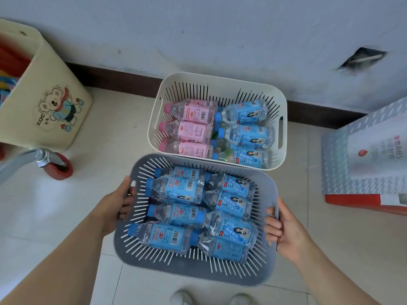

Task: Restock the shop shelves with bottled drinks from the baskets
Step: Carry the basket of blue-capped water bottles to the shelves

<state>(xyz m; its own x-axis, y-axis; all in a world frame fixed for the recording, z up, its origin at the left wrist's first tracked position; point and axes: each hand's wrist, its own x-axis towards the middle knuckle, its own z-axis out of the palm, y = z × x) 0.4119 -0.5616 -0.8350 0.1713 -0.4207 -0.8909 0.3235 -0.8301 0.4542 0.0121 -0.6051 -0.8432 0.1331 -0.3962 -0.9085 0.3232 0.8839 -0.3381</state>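
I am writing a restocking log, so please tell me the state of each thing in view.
grey basket: held at both handles, full of bottles.
blue-label bottles: capped, lying on their sides in the grey basket.
white basket: on the floor by the wall, holding bottles.
pink-label bottles: capped, lying in the white basket.
left hand: grips the grey basket's left handle.
right hand: grips its right handle.
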